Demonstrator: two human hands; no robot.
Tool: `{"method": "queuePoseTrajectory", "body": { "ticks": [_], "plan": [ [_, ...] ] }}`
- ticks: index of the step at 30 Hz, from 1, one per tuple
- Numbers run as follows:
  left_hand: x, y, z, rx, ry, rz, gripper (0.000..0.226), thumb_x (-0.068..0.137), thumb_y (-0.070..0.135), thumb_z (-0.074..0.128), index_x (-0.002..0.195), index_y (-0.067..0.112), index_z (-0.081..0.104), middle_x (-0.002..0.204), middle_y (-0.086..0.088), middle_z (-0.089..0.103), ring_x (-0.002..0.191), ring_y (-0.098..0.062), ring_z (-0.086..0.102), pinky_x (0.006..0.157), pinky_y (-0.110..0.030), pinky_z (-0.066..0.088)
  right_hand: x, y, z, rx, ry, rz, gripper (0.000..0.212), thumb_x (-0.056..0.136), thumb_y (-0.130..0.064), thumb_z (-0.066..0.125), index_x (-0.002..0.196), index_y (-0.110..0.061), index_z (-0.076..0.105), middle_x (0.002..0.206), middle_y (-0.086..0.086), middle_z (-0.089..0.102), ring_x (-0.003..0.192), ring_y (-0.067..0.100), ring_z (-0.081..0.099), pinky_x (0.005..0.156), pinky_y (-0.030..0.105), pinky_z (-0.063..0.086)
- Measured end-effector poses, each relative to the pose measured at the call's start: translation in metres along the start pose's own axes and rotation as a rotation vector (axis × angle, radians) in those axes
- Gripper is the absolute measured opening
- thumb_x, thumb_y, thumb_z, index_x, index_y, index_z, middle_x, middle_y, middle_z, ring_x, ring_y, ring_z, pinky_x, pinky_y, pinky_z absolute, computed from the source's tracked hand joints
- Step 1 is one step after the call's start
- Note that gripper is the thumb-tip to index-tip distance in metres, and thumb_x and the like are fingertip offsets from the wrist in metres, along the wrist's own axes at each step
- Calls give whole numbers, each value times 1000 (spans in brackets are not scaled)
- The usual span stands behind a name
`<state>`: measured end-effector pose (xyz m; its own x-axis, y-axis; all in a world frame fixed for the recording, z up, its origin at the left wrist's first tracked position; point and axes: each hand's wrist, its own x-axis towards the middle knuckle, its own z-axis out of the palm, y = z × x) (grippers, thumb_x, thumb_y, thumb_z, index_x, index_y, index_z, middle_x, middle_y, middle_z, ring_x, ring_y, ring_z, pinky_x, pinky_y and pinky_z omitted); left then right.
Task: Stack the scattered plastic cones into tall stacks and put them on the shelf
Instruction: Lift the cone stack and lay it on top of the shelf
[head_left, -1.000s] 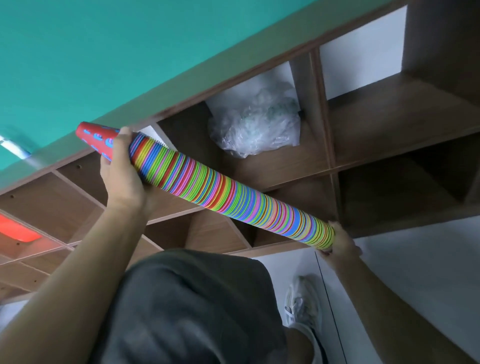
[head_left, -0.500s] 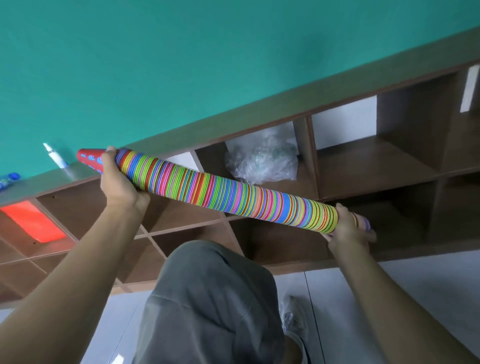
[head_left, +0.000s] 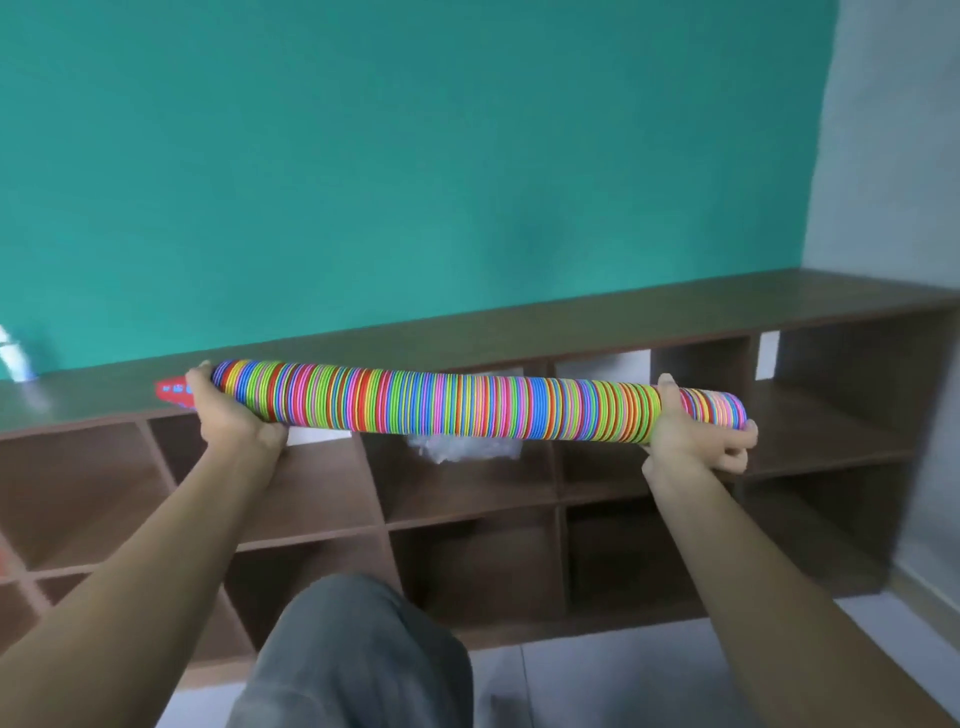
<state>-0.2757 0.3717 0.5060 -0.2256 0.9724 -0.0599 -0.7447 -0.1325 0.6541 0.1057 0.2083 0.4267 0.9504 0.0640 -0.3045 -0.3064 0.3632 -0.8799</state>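
A long stack of many-coloured plastic cones (head_left: 457, 400) lies nearly level in front of the brown wooden shelf (head_left: 597, 317), just at the height of its top board. Its red tip points left. My left hand (head_left: 228, 415) grips the stack near that tip, fingers curled round it. My right hand (head_left: 691, 431) grips the wide end from below, with fingers curled round the last cones. The stack sags slightly upward in the middle between the two hands.
The shelf has several open cubbies below the top board. A crumpled clear plastic bag (head_left: 462, 447) sits in one behind the stack. A small white and blue object (head_left: 13, 356) stands at the far left on the top board. Teal wall behind; my knee (head_left: 353, 654) below.
The stack has been raised and turned from a slant to nearly level, now at the shelf's top board. The view has tilted up, showing more of the wall.
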Motion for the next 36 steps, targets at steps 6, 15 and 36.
{"method": "queuePoseTrajectory", "body": {
  "ticks": [6,15,36],
  "plan": [
    [28,-11,35,-78,8,-76,62,70,55,71,121,22,59,105,0,67,100,-18,73,77,-41,61,1,-69,44,-37,-39,-160,109,69,-43,88,152,-28,19,154,3,16,99,20,43,77,27,43],
    [103,-33,101,-129,88,-96,52,79,52,68,120,22,57,112,0,70,89,-16,74,69,-39,62,33,-95,149,-77,-62,-227,106,72,-46,85,153,-24,20,155,5,17,96,19,43,81,24,35],
    [265,-82,97,700,545,116,85,75,61,52,138,8,37,139,-18,51,129,-36,46,111,-46,36,81,-27,276,-501,-48,-312,109,74,-52,81,154,-20,15,157,10,14,108,40,56,91,43,43]
  ]
}}
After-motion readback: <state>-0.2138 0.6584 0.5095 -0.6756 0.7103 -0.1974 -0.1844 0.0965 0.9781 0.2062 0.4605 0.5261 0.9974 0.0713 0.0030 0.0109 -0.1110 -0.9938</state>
